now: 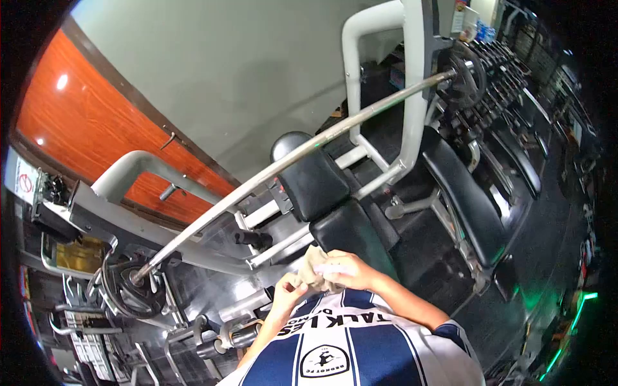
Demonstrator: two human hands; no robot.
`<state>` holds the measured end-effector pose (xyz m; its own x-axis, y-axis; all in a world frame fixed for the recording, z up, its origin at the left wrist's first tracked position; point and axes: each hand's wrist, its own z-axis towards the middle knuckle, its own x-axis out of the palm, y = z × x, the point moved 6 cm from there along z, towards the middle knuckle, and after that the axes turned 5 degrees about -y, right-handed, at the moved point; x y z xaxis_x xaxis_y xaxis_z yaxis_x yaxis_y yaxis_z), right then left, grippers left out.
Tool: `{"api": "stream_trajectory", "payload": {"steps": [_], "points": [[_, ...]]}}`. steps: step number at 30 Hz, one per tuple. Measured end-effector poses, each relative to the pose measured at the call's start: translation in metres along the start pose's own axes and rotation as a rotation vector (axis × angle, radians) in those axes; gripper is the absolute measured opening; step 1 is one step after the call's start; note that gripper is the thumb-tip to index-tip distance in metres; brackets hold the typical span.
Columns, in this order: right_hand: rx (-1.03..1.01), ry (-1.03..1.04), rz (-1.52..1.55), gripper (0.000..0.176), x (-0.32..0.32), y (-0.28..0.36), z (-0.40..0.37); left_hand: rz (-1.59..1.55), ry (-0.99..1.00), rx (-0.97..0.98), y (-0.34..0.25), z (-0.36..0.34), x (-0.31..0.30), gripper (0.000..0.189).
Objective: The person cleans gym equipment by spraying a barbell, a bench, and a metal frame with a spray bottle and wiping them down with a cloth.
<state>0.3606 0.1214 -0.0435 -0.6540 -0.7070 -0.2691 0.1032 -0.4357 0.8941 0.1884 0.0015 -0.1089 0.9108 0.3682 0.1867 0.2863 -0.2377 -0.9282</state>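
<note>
A crumpled beige cloth is bunched up in front of my chest, just above my striped jersey. My left hand pinches its lower left side with bent fingers. From the right, my right hand closes over the cloth, and something whitish shows near its fingertips. The folds hide part of the fingers of both hands. Beyond the hands lies the black padded bench, with its backrest farther off.
A long steel barbell crosses above the bench, resting on the grey rack frame. Weight plates hang on its left end. Another padded bench stands to the right, before a rack of dumbbells.
</note>
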Motion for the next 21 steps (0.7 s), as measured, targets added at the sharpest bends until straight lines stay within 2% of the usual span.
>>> {"api": "stream_trajectory", "payload": {"steps": [3,5,7,9,10,13,15,16,17,19,20,21], "points": [[0.050,-0.108,0.045,0.033,0.024,0.007,-0.003,0.041,0.029,0.124,-0.013,0.009,-0.027,0.029],[0.087,-0.118,0.031,0.034,0.043,0.012,-0.004,0.076,0.051,0.142,-0.030,0.009,-0.034,0.029],[0.214,-0.023,0.099,0.033,0.060,0.021,-0.003,0.033,0.104,0.178,-0.025,0.011,-0.048,0.033],[0.243,-0.021,0.069,0.031,0.070,0.022,-0.003,0.086,0.101,0.142,-0.010,0.011,-0.062,0.045],[0.178,-0.061,-0.005,0.031,0.071,0.030,-0.002,0.087,0.120,0.138,-0.010,0.009,-0.061,0.045],[0.077,-0.206,-0.122,0.029,0.076,0.048,-0.016,-0.005,0.265,0.037,-0.007,0.001,-0.044,0.071],[0.198,-0.365,-0.043,0.028,0.078,0.049,-0.036,0.021,0.368,0.000,-0.005,-0.006,-0.038,0.070],[0.273,-0.406,0.006,0.027,0.082,0.050,-0.048,0.090,0.453,0.012,0.005,-0.003,-0.040,0.066],[0.280,-0.424,-0.001,0.027,0.087,0.052,-0.061,0.108,0.506,-0.037,0.004,-0.010,-0.036,0.055],[0.357,-0.507,-0.093,0.025,0.098,0.049,-0.082,0.143,0.593,-0.137,0.012,-0.016,-0.036,0.047],[0.234,-0.571,-0.168,0.024,0.103,0.056,-0.086,0.174,0.634,-0.169,0.022,-0.015,-0.040,0.043],[0.256,-0.557,-0.170,0.024,0.109,0.056,-0.094,0.180,0.651,-0.229,0.030,-0.018,-0.043,0.040]]}}
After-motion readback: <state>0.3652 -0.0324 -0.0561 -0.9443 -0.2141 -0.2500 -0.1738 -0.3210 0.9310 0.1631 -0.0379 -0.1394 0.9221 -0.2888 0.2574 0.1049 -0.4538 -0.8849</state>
